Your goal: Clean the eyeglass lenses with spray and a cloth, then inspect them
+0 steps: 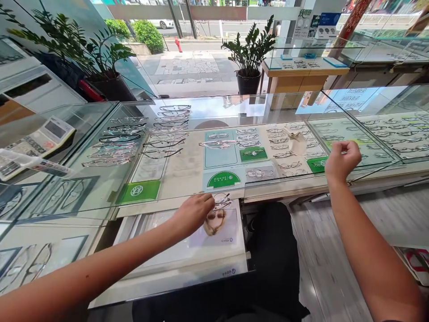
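My left hand [196, 212] reaches over the open drawer [221, 261] in front of me. Its fingers are pinched together at a pair of eyeglasses [221, 198], whose near end they cover. Just below these lies another thin-framed pair, close to a printed sheet [231, 232] in the drawer. My right hand [343, 162] is a loose fist above the front edge of the glass display counter [181, 179], and nothing shows in it. To its left a crumpled beige cloth [296, 142] sits on the counter.
Rows of eyeglasses [167, 143] stand at the left of the counter; more frames and green cards [139, 191] show under glass. A calculator [56, 129] lies far left. Potted plants [248, 80] stand by the window. My knee [276, 237] is right of the drawer.
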